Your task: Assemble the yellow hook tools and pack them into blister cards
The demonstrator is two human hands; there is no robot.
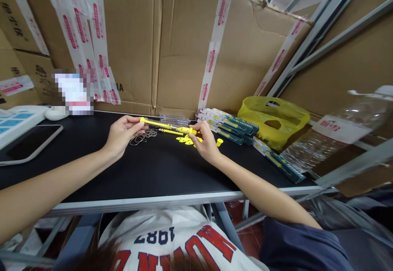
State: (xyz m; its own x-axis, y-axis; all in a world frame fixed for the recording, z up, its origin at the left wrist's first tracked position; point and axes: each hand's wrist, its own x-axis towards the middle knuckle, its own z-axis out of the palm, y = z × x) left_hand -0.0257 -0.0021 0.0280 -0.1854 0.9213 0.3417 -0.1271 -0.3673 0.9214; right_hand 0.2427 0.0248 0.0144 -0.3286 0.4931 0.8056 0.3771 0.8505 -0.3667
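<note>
Both hands pinch one yellow tool [167,126], left hand [121,134] gripping its nine-o'clock end, right hand [206,141] its three-o'clock end, level above the table [147,172], apparently for steadiness.

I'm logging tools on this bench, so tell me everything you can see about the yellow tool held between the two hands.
The yellow tool is a slim, pen-like rod, apparently plastic, with a thin metallic section midway. It lies nearly level, just above the black tabletop, its right end slightly lower. The left hand pinches its left end in the fingers; the right hand grips the thicker right end. Thin wire hooks lie beneath it, and small yellow pieces sit under its right end. Finer detail is too small to tell.
</note>
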